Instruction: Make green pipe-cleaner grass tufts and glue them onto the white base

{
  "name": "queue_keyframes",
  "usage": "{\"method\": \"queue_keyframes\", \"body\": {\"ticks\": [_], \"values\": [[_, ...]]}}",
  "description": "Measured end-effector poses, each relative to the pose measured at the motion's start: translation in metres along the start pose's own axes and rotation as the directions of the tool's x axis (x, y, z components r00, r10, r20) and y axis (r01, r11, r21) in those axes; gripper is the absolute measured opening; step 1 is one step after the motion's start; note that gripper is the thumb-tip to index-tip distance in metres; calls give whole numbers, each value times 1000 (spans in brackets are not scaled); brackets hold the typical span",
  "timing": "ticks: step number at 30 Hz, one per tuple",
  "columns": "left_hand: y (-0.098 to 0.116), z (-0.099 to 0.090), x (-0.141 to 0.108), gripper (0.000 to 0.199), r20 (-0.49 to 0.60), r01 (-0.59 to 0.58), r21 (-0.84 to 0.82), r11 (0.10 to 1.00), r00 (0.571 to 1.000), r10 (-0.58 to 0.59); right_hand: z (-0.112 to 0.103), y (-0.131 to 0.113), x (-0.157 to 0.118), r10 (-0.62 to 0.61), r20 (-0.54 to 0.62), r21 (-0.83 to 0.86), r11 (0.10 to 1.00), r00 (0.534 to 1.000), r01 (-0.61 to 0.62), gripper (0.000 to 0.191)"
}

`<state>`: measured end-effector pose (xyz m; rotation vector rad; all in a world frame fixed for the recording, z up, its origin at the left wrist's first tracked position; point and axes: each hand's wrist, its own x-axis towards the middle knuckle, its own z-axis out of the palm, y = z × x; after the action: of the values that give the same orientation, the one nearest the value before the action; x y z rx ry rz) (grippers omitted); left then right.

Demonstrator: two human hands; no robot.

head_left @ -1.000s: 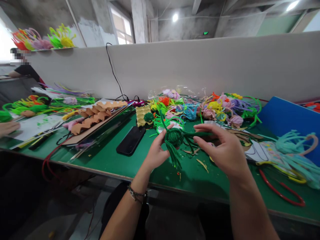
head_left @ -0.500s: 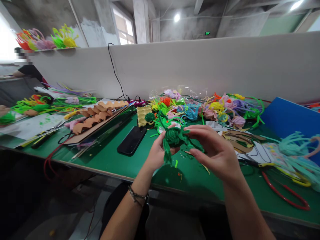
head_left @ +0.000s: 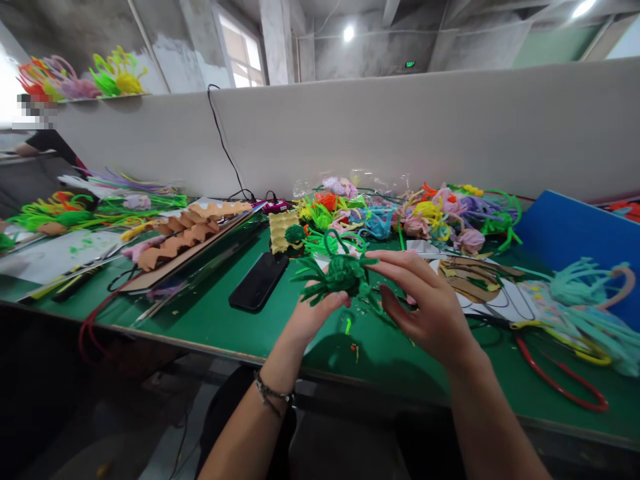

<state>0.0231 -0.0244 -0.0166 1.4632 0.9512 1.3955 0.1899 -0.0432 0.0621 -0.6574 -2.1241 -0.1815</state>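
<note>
A dark green pipe-cleaner figure [head_left: 343,273] with a round coiled body, a loop on top and several loose strands is held above the table. My left hand [head_left: 320,313] is closed on it from below, with the thumb lying across its lower front. On its other side, my right hand [head_left: 425,300] has its fingers stretched out and the thumb apart. The right fingertips touch or nearly touch the strands at the figure's right; the exact contact is hard to make out. Bright green pipe-cleaner strands [head_left: 315,241] lie just behind the figure.
On the green table [head_left: 210,327] lie a black phone [head_left: 259,281], an egg-carton strip [head_left: 175,243] on boards, and yellow-handled scissors [head_left: 565,340]. Heaped pipe-cleaner pieces [head_left: 430,217] line the grey partition [head_left: 380,130]. A blue board [head_left: 565,230] leans at right; another person [head_left: 47,143] is far left.
The figure has turned in my left hand, so strands that hung down now fan out leftward. My left thumb has come across its front. The right thumb has drawn slightly back; the view shifted a little.
</note>
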Motion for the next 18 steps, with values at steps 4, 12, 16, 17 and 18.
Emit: {"method": "queue_keyframes", "body": {"ticks": [4, 12, 16, 17, 18], "values": [[5, -1, -1, 40, -8, -7, -7, 1000, 1000, 7, 2, -2, 3, -10, -42, -78, 997, 999, 6, 27], [42, -1, -1, 37, 9, 52, 34, 998, 999, -53, 4, -7, 7, 70, -38, -22, 997, 997, -70, 22], [28, -4, -2, 43, 14, 58, -10, 998, 998, -58, 7, -7, 8, 87, -50, 39, 996, 995, -85, 20], [22, -5, -2, 45, 9, 59, -20, 998, 998, -59, 7, -7, 9, 96, -49, 50, 994, 994, -93, 19], [17, -5, -2, 46, 0, 60, -27, 998, 998, -60, 7, -7, 9, 106, -49, 61, 993, 993, -103, 18]]}}
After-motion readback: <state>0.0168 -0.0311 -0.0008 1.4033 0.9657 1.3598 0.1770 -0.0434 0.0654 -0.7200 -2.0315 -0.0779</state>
